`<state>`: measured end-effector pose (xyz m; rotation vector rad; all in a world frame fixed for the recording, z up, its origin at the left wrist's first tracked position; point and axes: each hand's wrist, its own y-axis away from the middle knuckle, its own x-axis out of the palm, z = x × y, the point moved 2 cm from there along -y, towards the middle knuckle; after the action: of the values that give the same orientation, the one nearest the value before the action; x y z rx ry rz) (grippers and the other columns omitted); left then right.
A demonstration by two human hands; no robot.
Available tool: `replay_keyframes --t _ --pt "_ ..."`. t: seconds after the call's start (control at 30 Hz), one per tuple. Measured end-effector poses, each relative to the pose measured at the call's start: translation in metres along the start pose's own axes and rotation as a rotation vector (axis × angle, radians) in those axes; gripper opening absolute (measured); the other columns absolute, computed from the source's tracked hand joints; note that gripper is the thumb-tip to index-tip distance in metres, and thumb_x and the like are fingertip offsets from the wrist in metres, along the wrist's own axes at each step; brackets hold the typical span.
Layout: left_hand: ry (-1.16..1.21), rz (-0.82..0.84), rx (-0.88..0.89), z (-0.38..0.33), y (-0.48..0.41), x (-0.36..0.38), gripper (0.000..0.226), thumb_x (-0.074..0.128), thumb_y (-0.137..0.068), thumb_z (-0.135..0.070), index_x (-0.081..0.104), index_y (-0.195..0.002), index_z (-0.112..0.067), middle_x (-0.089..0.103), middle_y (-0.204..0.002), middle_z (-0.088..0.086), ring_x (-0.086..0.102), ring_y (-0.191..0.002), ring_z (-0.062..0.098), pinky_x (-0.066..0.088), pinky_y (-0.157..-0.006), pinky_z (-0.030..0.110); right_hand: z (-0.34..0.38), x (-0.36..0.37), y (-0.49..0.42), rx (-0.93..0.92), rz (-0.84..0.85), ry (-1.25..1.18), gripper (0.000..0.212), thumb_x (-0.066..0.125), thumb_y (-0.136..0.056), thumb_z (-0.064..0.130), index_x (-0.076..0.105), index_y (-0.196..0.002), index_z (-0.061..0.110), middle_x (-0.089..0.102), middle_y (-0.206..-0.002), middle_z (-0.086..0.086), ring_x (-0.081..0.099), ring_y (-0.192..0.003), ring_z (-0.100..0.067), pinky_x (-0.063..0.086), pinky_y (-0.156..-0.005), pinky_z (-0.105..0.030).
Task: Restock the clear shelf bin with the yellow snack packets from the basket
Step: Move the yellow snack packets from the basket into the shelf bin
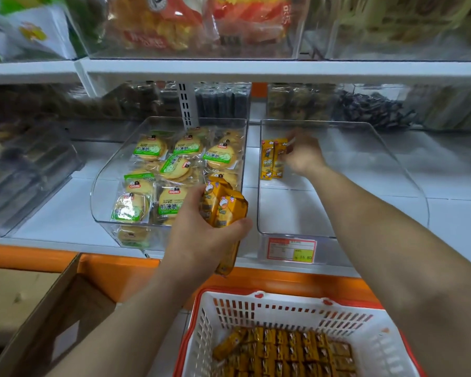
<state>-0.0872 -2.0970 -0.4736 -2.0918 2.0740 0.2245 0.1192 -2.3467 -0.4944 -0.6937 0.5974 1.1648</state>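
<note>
Your right hand [302,157] is deep in the clear bin [297,232], fingers against the two yellow packets [272,159] that stand upright in its far left corner. Blur hides whether you pinch them or only steady them. Your left hand [201,229] is clamped round a bundle of packets [223,208], held just in front of the gap between this bin and the biscuit bin [101,186] to its left. The basket [256,306] near you holds plenty more.

To do this step well, set each new packet upright and flush against the last. Build the row rightward along the far wall before starting a nearer one. Feed one or two at a time from the bundle, over the low near wall. The slick wrappers will likely topple if released early.
</note>
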Motion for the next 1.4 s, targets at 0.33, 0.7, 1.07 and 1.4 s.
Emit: replay_keyframes --t 0.33,0.7,1.07,1.4 --pt "0.009 0.040 -0.028 -0.002 0.005 0.005 0.076 0.088 -0.069 -0.035 0.047 -0.134 -0.032 0.070 -0.102 -0.007 0.070 -0.082 0.000 0.057 -0.060 0.015 -0.004 -0.003 0.005 0.055 0.033 0.123 0.045 0.070 -0.088 0.033 0.055 -0.124 0.011 0.063 -0.125 -0.013 0.061 -0.107 -0.031 0.046 -0.082 -0.027" --pt "0.132 0.043 -0.131 -0.014 0.018 0.020 0.062 0.089 -0.073 -0.036 0.058 -0.124 -0.022 0.072 -0.098 -0.001 0.071 -0.085 0.012 0.054 -0.067 0.026 0.045 -0.083 0.204 -0.119 0.393 -0.572 0.028 0.079 -0.077 0.025 0.066 -0.102 0.026 0.072 -0.082 0.003 0.070 -0.070 -0.011 0.055 -0.060 -0.026" --pt "0.446 0.201 -0.220 -0.038 0.045 0.051 0.042 0.076 -0.089 -0.031 0.062 -0.124 -0.011 0.075 -0.107 0.019 0.073 -0.093 0.036 0.059 -0.080 0.047 0.034 -0.091 0.274 0.086 0.461 -0.903 0.052 0.083 -0.074 0.015 0.061 -0.120 0.020 0.075 -0.097 -0.005 0.074 -0.085 -0.029 0.059 -0.069 -0.034" --pt "0.336 0.121 -0.118 -0.035 0.038 0.043 0.024 0.077 -0.089 -0.027 0.065 -0.107 -0.015 0.072 -0.082 0.000 0.069 -0.074 0.014 0.052 -0.055 0.027 0.019 -0.106 0.267 0.180 0.368 -0.914 0.031 0.050 -0.098 0.011 0.078 -0.101 0.024 0.073 -0.091 -0.007 0.068 -0.076 -0.020 0.057 -0.064 -0.038"
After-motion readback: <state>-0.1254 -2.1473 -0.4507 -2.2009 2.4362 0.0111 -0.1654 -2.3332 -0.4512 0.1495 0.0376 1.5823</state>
